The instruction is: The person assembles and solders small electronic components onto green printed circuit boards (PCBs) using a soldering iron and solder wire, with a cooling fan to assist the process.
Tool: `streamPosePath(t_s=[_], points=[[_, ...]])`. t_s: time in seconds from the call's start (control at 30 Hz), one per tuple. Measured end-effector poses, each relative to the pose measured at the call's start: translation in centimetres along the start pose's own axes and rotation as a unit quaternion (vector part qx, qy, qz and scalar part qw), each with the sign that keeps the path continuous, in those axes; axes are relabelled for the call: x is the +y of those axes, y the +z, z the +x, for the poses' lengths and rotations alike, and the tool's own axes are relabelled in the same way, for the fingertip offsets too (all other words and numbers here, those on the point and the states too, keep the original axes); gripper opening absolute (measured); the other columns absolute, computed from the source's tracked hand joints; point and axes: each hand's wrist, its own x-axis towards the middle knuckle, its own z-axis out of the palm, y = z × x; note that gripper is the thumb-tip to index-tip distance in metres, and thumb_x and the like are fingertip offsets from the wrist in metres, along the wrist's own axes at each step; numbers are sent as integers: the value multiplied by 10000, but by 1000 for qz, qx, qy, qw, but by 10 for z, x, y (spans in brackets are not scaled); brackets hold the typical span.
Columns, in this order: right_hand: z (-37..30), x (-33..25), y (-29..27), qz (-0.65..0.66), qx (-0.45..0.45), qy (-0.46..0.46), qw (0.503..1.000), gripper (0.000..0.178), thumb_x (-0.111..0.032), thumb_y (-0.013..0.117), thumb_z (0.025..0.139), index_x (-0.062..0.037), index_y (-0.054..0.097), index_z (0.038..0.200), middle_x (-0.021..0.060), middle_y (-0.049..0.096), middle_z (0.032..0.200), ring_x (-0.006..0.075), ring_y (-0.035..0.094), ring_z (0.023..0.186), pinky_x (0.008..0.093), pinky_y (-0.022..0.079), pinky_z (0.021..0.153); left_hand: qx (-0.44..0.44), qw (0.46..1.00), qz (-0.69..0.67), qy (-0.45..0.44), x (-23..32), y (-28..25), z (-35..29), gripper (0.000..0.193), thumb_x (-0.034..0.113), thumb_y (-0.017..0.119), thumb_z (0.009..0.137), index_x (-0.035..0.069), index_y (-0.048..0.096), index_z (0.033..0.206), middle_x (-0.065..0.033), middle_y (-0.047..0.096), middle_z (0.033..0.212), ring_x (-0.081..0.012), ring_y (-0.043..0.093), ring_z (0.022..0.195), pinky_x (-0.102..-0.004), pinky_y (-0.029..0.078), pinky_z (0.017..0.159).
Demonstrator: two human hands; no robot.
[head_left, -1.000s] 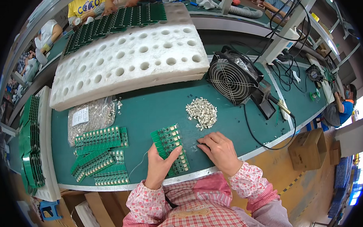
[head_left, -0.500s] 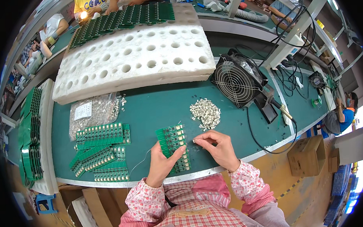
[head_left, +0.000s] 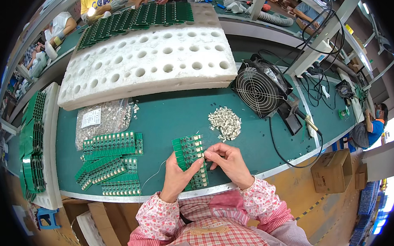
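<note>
My left hand [head_left: 177, 178] grips a green circuit board panel [head_left: 185, 146] at its lower part, thumb on top. White parts and pins line the panel's right edge. At that edge my right hand [head_left: 228, 164] is closed in a pinch; what sits between its fingertips is hidden, though a small pale part showed there earlier. Beyond the right hand lies a pile of small whitish connectors [head_left: 225, 123]. To the left of my left hand, several similar panels [head_left: 109, 145] lie stacked and overlapping on the green tabletop [head_left: 162, 124].
A white foam block [head_left: 147, 72] with holes carries more boards [head_left: 158, 15] at the back. A bag of small parts [head_left: 103, 122] lies before it. Right of it stand a black fan [head_left: 259, 91] and a corded soldering iron [head_left: 307, 119]. More boards [head_left: 32, 141] line another foam slab at left.
My right hand has moved left and in to the panel's right edge, its fingertips now at the board. The left hand still holds the panel, and the whole view has shifted slightly.
</note>
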Motion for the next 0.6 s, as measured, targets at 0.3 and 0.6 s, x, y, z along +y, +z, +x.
streamPosePath(t_s=[0.3, 0.6], points=[[0, 3, 0, 21, -12, -8, 1000, 182, -173, 634, 919, -14, 583, 992, 27, 635, 885, 75, 597, 783, 208, 500, 637, -13, 1000, -12, -23, 5, 2, 0, 313, 21, 711, 801, 7, 578, 1085, -33, 659, 965, -80, 613, 835, -241, 511, 738], [-3, 1, 6, 6, -5, -17, 1000, 152, -138, 611, 929, -1, 564, 974, 30, 619, 832, 81, 593, 747, 220, 500, 641, -9, 1000, -4, -27, 5, 1, -1, 313, 18, 717, 789, 6, 582, 1071, -31, 659, 951, -81, 613, 820, -246, 515, 722]])
